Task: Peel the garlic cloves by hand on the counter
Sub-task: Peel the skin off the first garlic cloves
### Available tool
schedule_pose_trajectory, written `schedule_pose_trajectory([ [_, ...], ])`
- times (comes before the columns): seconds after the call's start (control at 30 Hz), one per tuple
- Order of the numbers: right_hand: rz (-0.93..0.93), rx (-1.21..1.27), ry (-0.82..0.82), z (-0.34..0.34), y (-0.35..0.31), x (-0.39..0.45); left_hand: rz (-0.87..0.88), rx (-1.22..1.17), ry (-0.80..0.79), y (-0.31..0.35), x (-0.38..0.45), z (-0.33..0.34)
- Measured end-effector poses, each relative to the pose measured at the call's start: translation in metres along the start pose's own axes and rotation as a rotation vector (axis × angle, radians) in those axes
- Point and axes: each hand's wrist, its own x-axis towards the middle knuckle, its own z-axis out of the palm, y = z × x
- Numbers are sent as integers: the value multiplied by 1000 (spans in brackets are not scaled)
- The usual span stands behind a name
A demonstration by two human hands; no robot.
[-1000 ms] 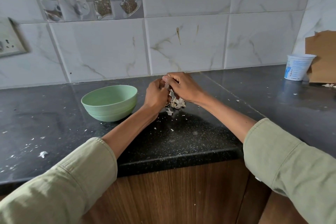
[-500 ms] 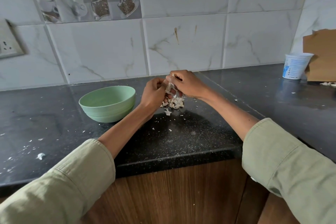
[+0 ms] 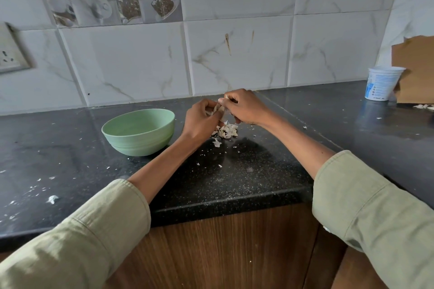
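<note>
Where peels (image 3: pixel 226 130) litter black counter (image 3: pixel 246 171), marble tiles (image 3: pixel 239 54) rise.

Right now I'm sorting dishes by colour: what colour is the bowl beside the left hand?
The bowl is pale mint green, seen best in the head view.

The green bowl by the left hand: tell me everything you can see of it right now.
The green bowl is pale mint, matte, plastic-looking, round with a smooth rim and faint ribs low on its outer wall. It stands upright on the black counter, left of the left hand and the pile of garlic skins. Nothing touches it; the left forearm passes just beside it. The visible far inner wall is bare; its bottom is hidden behind the near rim, so contents cannot be told.
</note>
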Motion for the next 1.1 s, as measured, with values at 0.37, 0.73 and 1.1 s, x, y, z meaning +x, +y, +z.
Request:
schedule_pose_trajectory([
  [0.37,-67,-119,-22,-5,1,0,71,144,54,1,0,-3],
  [0.73,-54,-105,-44,-16,2,-1,-46,99,163,3,-1,-6],
  [1.1,-107,-76,-7,-15,0,2,124,100,28,-1,3,-3],
])
